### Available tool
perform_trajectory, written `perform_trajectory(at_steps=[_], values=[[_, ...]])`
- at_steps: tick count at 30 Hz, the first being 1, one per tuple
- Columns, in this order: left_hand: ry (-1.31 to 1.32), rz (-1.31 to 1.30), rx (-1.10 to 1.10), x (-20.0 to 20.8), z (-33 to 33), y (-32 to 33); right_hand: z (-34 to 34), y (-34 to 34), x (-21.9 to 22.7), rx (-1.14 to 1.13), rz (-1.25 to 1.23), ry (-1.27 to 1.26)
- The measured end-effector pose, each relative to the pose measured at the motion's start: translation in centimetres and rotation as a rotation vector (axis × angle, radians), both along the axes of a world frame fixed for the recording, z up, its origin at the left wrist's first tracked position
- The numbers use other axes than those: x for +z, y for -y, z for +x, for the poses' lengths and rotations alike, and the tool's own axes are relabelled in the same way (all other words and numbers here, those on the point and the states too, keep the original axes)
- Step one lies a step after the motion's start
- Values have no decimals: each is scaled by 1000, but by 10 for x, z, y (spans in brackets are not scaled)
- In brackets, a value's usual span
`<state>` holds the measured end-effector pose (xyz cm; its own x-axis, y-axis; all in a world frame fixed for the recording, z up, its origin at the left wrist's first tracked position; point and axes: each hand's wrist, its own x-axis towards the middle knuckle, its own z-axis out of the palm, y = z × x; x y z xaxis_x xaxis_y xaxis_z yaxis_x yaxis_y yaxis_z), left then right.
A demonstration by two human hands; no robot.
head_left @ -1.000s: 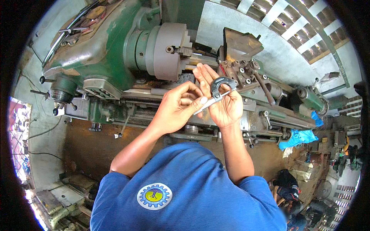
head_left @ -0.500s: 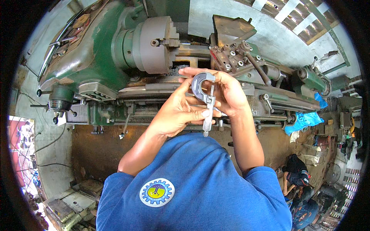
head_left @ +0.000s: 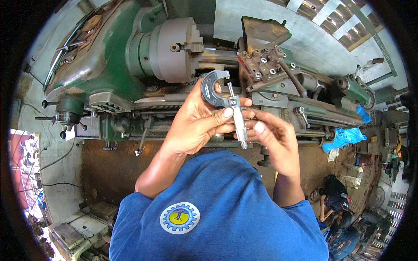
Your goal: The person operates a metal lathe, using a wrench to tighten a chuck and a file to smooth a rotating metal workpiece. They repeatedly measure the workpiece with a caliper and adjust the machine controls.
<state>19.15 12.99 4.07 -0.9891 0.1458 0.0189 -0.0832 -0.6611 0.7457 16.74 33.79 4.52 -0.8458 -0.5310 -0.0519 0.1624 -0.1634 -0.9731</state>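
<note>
A micrometer (head_left: 213, 89) with a dark C-shaped frame and a silver barrel and thimble is held up in front of my chest. My left hand (head_left: 193, 119) is closed around it, thumb on the barrel and fingers behind. A gap shows between its anvil and spindle tip. Beside the thimble, my right hand (head_left: 278, 137) is half curled, thumb and fingers apart. Its fingertips are close to the thimble and to my left fingertips; whether they touch is hard to make out.
Across the front stands a green lathe (head_left: 109, 65) with a large grey chuck (head_left: 174, 52). Its tool post (head_left: 265, 65) and handles project at the right, near the tailstock (head_left: 355, 92). Blue plastic (head_left: 344, 138) hangs there. Another person (head_left: 334, 193) is low at the right.
My right hand has come down from the micrometer's frame to beside its thimble. The micrometer has shifted slightly left and tilted, and its frame is now uncovered on the right.
</note>
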Motion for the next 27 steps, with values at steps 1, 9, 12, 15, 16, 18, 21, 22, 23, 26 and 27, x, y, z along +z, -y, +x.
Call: perform_trajectory(at_steps=[1, 9, 12, 15, 16, 18, 21, 22, 23, 26, 27], values=[[-11, 0, 5, 0, 0, 0, 5, 0, 2, -14, 53, -53], [-71, -155, 141, -2, 1, -11, -4, 7, 13, -377, 360, -870], [-134, -265, 254, -7, 0, -21, -15, 15, 10, -391, 374, -1141], [-138, -336, 342, -12, 0, -27, -23, 24, 5, -390, 418, -1238], [-129, -380, 347, -14, 0, -28, -25, 26, 3, -393, 414, -1219], [-167, -500, 423, -18, 1, -28, -27, 29, -2, -388, 424, -1238], [-195, -634, 476, -25, 3, -27, -28, 32, -11, -387, 442, -1226], [-210, -709, 519, -27, 3, -27, -29, 34, -15, -383, 456, -1204], [-184, -749, 530, -29, 3, -27, -29, 36, -19, -375, 471, -1181], [-153, -924, 594, -38, 4, -29, -31, 42, -35, -378, 481, -1166], [-129, -939, 586, -40, 5, -30, -31, 44, -41, -381, 485, -1151]])
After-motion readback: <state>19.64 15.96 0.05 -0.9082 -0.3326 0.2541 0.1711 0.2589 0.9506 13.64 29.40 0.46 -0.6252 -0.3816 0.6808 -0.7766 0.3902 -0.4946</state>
